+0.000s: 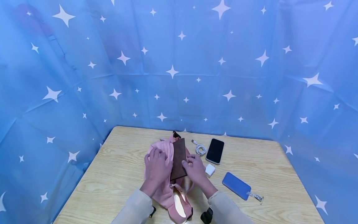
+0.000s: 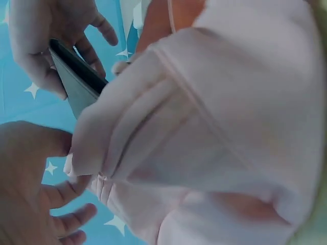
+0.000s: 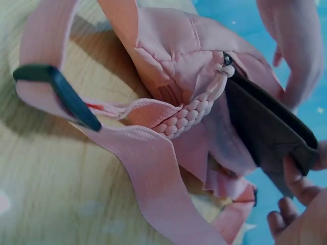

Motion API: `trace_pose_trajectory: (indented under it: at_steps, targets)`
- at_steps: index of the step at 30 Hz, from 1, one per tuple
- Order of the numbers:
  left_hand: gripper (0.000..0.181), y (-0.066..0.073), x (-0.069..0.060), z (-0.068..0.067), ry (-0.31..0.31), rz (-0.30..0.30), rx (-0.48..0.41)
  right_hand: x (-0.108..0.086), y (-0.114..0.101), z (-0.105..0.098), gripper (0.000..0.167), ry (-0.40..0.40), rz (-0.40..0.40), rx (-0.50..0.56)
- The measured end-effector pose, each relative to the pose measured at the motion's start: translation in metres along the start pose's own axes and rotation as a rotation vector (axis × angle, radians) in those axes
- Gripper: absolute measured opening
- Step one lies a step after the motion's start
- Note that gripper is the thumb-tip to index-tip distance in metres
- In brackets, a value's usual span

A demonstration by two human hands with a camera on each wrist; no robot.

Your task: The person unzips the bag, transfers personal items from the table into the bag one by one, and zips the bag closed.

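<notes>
A pink bag with a braided cord and wide straps lies on the table. My left hand pinches the fabric at the bag's opening between thumb and finger, as the left wrist view shows. A flat dark brown wallet stands partly inside that opening, its lower end hidden by the bag. My right hand grips the wallet's outer edge, thumb on one face. In the right wrist view, the wallet's two leaves stand slightly apart.
Right of the bag lie a coiled white cable, a black-screened phone, a white charger block and a blue card holder with a clear strap. A black buckle is beside the right forearm. Star-patterned blue cloth surrounds the wooden table.
</notes>
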State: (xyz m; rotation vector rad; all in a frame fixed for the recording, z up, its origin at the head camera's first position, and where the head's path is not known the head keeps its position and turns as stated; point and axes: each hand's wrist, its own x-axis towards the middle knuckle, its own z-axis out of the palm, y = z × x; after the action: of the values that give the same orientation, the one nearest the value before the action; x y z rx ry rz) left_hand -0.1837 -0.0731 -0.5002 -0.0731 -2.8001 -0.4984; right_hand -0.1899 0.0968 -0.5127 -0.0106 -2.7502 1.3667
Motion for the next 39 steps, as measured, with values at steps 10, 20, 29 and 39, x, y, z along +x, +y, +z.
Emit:
trace_pose_trajectory:
  at_steps: [10,20,29,39]
  targets:
    - [0.031,-0.016,-0.02,-0.007,-0.048,0.048,-0.006,0.004,-0.006,0.002,0.029,0.087,0.116,0.167]
    - [0.034,-0.015,-0.017,-0.001,0.073,0.133,-0.103,-0.002,-0.011,0.022,0.021,0.165,0.019,0.106]
    - [0.024,-0.016,-0.007,0.003,0.016,0.021,-0.084,-0.007,-0.008,0.023,0.02,0.056,-0.022,0.009]
    - [0.026,-0.019,0.015,0.008,0.069,0.001,-0.083,-0.011,-0.014,0.023,0.02,0.002,-0.061,-0.02]
